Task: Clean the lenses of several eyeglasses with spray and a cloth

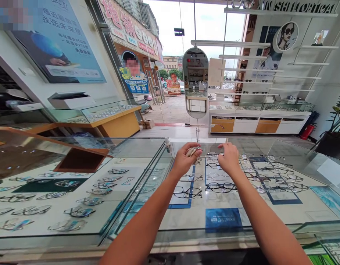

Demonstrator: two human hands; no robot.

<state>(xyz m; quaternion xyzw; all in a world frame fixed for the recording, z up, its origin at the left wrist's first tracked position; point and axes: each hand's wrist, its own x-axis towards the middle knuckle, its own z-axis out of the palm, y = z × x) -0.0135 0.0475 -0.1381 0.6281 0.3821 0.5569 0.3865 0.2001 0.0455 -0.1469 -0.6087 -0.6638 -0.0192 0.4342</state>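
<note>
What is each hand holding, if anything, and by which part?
The left hand grips a small beige item, by which part I cannot tell. The right hand shows nothing held.

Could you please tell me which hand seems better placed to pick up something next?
Probably the right hand: nothing shows in its grip, whereas the left hand holds a small pale object.
</note>
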